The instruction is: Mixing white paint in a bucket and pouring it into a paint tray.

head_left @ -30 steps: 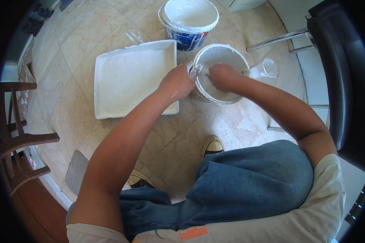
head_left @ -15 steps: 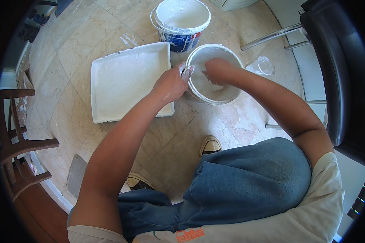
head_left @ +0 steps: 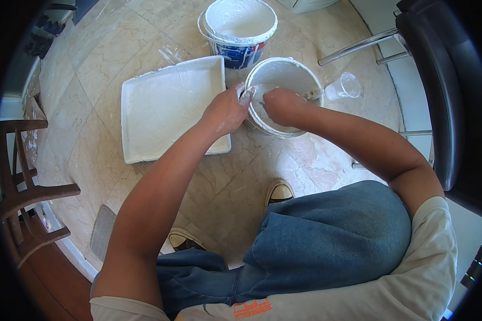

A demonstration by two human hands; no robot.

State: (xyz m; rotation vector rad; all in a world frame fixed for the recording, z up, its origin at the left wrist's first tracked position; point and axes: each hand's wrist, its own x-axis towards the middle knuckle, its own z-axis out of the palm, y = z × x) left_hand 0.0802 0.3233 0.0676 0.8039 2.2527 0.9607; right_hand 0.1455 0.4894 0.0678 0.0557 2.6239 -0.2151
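A white bucket (head_left: 300,68) holding white paint stands on the floor in front of me. My left hand (head_left: 229,109), its fingers smeared with white, grips the bucket's left rim. Inside the bucket, my right hand (head_left: 284,107) is closed in a fist, low over the paint. The end of a paint-smeared handle (head_left: 313,94) sticks out beside my right wrist, near the far right rim. It seems to belong to a tool in that fist; its working end is hidden. Left of the bucket lies a white paint tray (head_left: 166,107), coated with paint and partly covered by my left forearm.
Behind stands a blue-and-white paint bucket (head_left: 243,53). A clear plastic cup (head_left: 344,86) lies right of the near bucket. A black chair (head_left: 431,96) with metal legs is at the right, wooden chair parts (head_left: 37,195) at the left. White smears mark the tiled floor (head_left: 102,69).
My right hand has shifted slightly left and toward me inside the bucket, and its wrist has turned. The smeared handle end now shows. My left hand keeps its place on the rim.
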